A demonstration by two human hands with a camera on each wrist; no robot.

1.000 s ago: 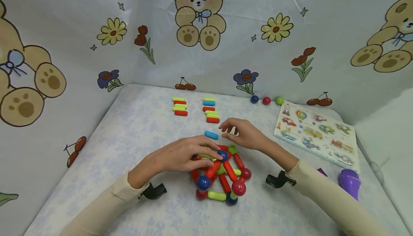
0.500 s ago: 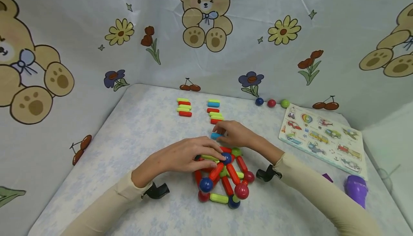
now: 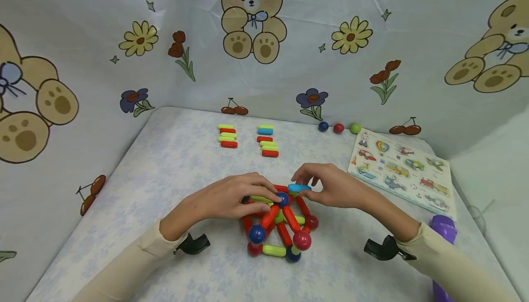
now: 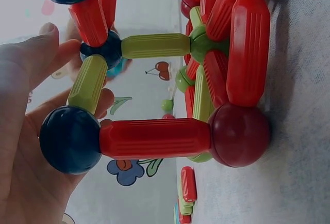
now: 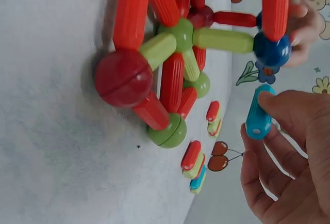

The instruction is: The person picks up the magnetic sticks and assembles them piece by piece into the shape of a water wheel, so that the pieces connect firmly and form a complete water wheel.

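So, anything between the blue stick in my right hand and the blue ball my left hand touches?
Nothing visible: only an open gap separates the stick from the ball. Your left hand touches it from the left.

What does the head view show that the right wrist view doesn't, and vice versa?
Only the head view shows the flat white board printed with vehicles and the purple cylindrical object.
Only the right wrist view shows the pale dot on an end of the bright blue rod.
Both show the right hand pinching that rod, the left hand, and the red, green and blue ball-and-rod structure.
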